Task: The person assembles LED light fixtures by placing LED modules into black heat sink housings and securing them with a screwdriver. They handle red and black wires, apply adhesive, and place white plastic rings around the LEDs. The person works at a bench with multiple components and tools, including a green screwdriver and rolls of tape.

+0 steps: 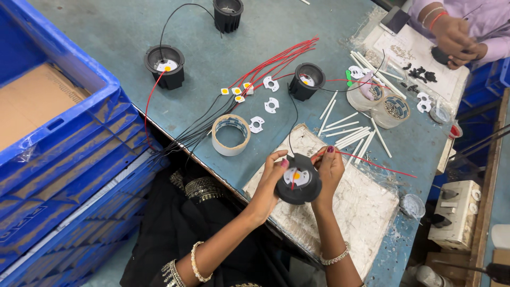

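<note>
In the head view, just below the middle of the frame, both hands close around a black round lamp housing, a short cup-shaped piece of matte finned metal or plastic with its open mouth turned up toward the camera. The left hand clasps its left rim with fingers curled over the edge, and the right hand clasps the right rim, fingertips pinched at the point where a red wire leaves the housing; both grips are narrow and holding. Inside the cup sits a white disc with a small yellow chip at its centre. The red wire's long axis runs from the right-hand fingertips toward the lower right of the frame, so the right hand is the nearer one to it; a thin black wire rises from the housing toward the upper middle. The housing hovers over a worn whitish pad on the teal table. A roll of tape lies left of centre, white sleeves are scattered right of centre, and blue ribbed crates fill the left. Another person's hands work at the upper right.
</note>
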